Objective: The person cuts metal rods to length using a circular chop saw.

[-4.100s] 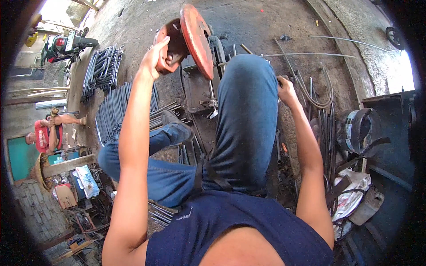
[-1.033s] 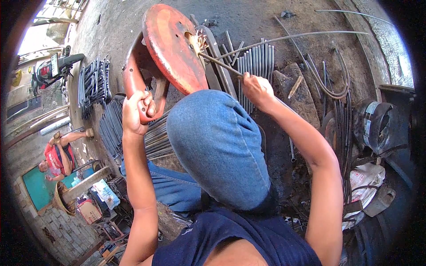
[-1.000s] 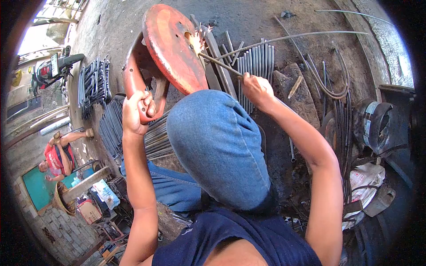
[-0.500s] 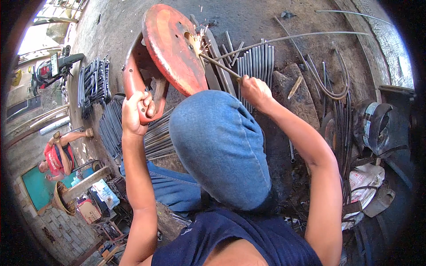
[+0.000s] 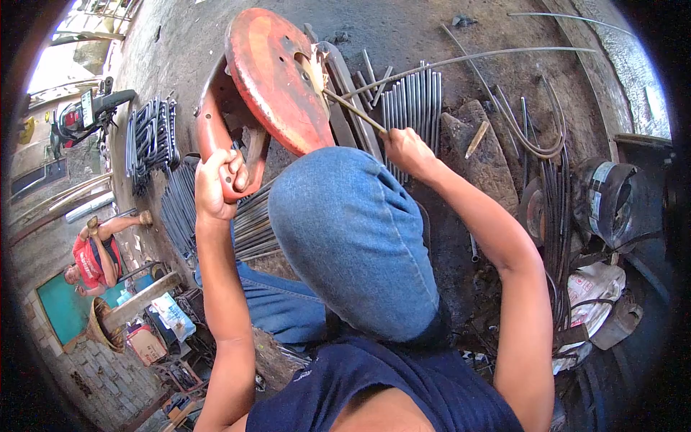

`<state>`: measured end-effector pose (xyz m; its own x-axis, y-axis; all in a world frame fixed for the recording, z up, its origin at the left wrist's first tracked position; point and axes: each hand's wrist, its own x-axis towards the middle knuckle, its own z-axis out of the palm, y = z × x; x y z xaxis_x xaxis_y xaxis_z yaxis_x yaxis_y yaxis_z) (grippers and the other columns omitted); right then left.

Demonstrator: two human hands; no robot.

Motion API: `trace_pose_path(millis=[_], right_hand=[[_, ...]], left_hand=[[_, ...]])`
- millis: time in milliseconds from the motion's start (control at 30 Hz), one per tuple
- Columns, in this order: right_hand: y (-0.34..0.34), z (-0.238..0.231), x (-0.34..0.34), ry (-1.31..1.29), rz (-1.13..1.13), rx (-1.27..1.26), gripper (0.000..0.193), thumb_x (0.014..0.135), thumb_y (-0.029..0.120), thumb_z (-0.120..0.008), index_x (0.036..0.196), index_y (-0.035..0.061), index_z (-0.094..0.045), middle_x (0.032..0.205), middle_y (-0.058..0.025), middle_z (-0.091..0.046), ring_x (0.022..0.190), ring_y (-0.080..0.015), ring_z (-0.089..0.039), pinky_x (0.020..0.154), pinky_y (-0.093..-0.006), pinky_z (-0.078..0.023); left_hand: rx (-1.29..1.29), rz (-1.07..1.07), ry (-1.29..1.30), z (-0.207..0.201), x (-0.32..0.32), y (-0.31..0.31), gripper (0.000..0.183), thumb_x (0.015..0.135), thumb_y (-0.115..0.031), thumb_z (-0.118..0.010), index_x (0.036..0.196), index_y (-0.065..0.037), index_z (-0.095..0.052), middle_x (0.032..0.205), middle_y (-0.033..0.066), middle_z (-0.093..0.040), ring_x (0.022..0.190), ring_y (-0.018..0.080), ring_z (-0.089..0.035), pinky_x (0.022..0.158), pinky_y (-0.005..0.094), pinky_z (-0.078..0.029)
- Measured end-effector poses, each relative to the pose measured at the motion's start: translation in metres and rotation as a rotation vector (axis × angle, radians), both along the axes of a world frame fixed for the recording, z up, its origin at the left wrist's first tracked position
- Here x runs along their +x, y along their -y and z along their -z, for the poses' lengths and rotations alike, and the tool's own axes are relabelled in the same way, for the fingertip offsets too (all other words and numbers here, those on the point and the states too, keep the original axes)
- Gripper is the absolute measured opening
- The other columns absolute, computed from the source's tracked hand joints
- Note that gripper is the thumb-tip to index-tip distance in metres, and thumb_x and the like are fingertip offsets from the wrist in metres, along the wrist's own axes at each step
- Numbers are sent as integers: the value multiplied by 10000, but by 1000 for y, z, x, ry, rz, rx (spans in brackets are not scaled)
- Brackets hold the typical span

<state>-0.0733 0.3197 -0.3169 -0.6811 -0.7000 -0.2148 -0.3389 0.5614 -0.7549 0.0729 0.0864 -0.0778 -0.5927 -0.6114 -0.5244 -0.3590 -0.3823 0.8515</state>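
At the top, slightly left of the middle, stands a cut-off saw with a round, worn orange-red guard (image 5: 270, 83). My left hand (image 5: 222, 180) is closed around the saw's orange-red handle (image 5: 211, 129). In my right hand (image 5: 410, 153) is one end of a thin metal rod (image 5: 356, 111). The rod slants up and left, and its far end reaches the right edge of the guard, where a small pale glow shows. The guard hides the saw's disc. My raised knee in blue jeans (image 5: 353, 230) is just below the guard, between my arms.
Cut rods (image 5: 414, 104) lie in a row right of the saw. A long thin bar (image 5: 489, 56) runs right. Bundles of bent rods (image 5: 152, 137) and straight rods (image 5: 180, 209) lie left. A wooden block (image 5: 479, 144) is right of my hand. Another person (image 5: 97, 255) sits far left.
The spray of sparks at the guard's edge has shrunk to a small pale glow. The saw and both my hands appear slightly farther left in the picture, with the same grips.
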Motion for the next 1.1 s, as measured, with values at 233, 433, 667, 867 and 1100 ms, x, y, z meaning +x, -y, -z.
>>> trace_pose_path(millis=[233,433,667,867,1100], right_hand=[[1,4,2,146,-15,-86,446,950,268,-476,739,-93,-632,724,-333,-579,756,-477,-612,708,-515,-512],[8,9,5,148,26,-111,449,956,261,-470,739,-98,-629,725,-330,-583,762,-473,-615,691,-518,-508],[9,15,8,67,-29,-30,375,944,261,-460,838,-59,-623,832,-322,-613,853,-491,-608,789,-531,-499],[-1,-8,5,-50,-11,81,272,903,194,-445,866,-30,-593,834,-286,-645,829,-444,-644,754,-511,-520],[-3,-17,0,-133,-101,149,184,880,101,-437,848,-37,-554,764,-255,-655,748,-396,-672,665,-474,-543]], left_hand=[[-4,19,17,3,1,2,217,855,-165,-516,665,-106,-429,594,-9,-402,447,109,-397,431,240,-304],[9,23,24,4,3,5,209,861,-163,-515,679,-100,-432,608,-6,-412,450,109,-401,431,242,-309],[28,28,-20,3,4,5,156,867,-128,-507,731,-86,-442,633,1,-423,456,116,-409,425,229,-327],[13,11,-34,3,2,4,144,855,-115,-523,738,-84,-445,629,5,-416,458,114,-394,421,226,-321],[7,-7,-9,1,1,1,164,848,-112,-526,714,-101,-434,630,2,-417,467,110,-391,427,223,-317]])
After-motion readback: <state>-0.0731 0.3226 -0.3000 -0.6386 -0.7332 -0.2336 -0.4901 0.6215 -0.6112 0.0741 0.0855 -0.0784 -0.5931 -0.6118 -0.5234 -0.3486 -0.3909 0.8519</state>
